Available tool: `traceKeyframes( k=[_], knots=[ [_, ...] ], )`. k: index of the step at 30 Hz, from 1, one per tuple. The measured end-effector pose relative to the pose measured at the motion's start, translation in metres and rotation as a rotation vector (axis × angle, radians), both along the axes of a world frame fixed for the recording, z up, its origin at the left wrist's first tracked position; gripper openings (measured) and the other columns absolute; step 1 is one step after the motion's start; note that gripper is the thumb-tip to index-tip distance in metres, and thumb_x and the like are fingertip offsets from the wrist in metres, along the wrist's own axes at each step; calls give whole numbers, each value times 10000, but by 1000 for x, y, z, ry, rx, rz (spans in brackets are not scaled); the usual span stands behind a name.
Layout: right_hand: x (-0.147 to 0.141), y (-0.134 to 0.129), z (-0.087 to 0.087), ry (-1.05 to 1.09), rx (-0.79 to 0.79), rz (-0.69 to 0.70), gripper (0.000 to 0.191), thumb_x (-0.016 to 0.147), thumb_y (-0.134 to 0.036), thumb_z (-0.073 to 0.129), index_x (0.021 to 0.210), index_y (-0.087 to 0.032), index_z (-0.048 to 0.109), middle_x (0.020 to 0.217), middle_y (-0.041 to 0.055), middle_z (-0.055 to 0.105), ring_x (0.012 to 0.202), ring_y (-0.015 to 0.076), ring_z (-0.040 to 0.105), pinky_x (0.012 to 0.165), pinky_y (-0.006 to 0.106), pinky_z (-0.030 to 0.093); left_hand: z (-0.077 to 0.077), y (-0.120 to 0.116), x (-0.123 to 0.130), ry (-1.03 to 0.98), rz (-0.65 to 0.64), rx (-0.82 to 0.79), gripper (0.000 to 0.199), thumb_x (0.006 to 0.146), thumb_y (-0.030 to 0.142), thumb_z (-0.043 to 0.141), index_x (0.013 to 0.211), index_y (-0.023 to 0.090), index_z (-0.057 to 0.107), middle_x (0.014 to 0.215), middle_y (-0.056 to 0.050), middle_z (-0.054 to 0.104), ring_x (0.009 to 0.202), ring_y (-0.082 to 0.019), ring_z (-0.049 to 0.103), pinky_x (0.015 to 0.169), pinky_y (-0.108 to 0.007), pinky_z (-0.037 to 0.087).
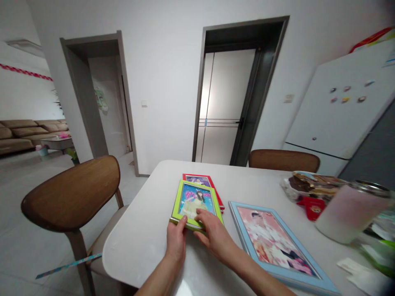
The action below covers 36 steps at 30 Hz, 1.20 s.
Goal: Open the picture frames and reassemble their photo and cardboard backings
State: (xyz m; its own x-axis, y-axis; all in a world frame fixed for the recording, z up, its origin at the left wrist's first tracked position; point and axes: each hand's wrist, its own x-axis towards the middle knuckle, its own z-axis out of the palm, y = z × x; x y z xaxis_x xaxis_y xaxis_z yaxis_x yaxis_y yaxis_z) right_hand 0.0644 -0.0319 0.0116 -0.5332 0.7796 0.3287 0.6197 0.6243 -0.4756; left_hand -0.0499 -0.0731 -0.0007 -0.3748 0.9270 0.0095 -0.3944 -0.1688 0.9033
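A lime-green picture frame (pixel 177 205) lies tilted at its near edge over a red picture frame (pixel 216 190) on the white table (pixel 140 230). My left hand (pixel 176 238) grips the green frame's near left edge, thumb on top and fingers hidden beneath. My right hand (pixel 214 234) holds its near right edge, with fingertips over the glass and the thumb low at the rim. Right of my hands lies a larger light-blue picture frame (pixel 277 218), face up, apart from the other two.
A pink-white canister (pixel 345 213), a bag of packaged snacks (pixel 314 185) and a crumpled tissue (pixel 361 273) occupy the table's right side. Wooden chairs stand at the left (pixel 74 193) and the far side (pixel 284 160). A white fridge (pixel 342 119) is at the right.
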Motion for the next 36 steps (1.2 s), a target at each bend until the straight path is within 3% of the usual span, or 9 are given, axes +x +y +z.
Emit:
traceKeyframes(
  k=[3,8,11,14,19,23,27,31,36],
  knots=[
    [10,-31,20,384,-292,-4,474,687,-375,529,1116,-190,449,1216,103,460,1127,215,407,931,372,312,11,-38,12,98,19,57,400,683,291,600,1048,145,528,1033,-85,605,994,-233,528,849,-303,408],
    [29,-63,54,994,-656,-121,599,715,-502,439,1252,-281,288,1249,64,440,1074,217,471,767,344,456,18,-84,30,826,-44,425,493,716,229,511,1194,156,417,1194,-132,493,1078,-260,462,897,-378,380],
    [42,-73,48,1072,-795,-195,668,676,-465,519,1267,-308,252,1151,55,538,910,217,580,689,338,485,13,-91,31,1242,-136,578,465,711,221,506,1169,151,461,1174,-148,512,1081,-278,461,895,-397,385],
    [52,-73,26,1051,-881,-226,798,631,-360,592,1304,-244,179,1005,68,624,796,206,618,684,341,482,4,-93,32,1441,-330,485,455,732,280,522,1172,181,465,1183,-131,507,1090,-281,454,889,-393,399],
    [61,-54,-15,704,-708,-280,782,608,-204,521,1310,-124,186,925,77,647,797,202,611,733,326,462,-4,-90,30,1488,-535,313,509,650,239,615,1139,159,497,1202,-131,488,1102,-278,443,926,-389,365],
    [68,-39,-33,200,-359,-392,578,602,-181,464,1170,-77,444,1029,125,597,948,227,545,854,346,395,-8,-81,3,1505,-339,140,489,666,189,538,1145,105,483,1229,-154,455,1126,-273,415,956,-436,317],
    [62,-38,-32,-46,-95,-329,420,656,-171,446,1051,-76,551,1106,154,528,1031,231,475,922,358,324,-24,-70,-26,1482,-165,-52,546,666,178,501,1185,30,416,1265,-190,396,1174,-267,348,980,-427,293],
    [31,-46,-21,-29,-10,-165,293,737,-225,453,983,-152,595,1135,122,500,1064,208,433,917,342,317,-42,-66,-31,1423,-104,-43,542,681,147,444,1208,43,376,1289,-163,371,1199,-223,316,995,-397,282],
    [-15,-51,-14,-128,3,-29,165,750,-260,488,736,-183,633,877,69,589,852,190,507,747,305,373,-45,-65,-28,1375,-75,-11,523,678,103,396,1200,66,387,1272,-139,401,1188,-198,338,996,-384,289]
  ],
)
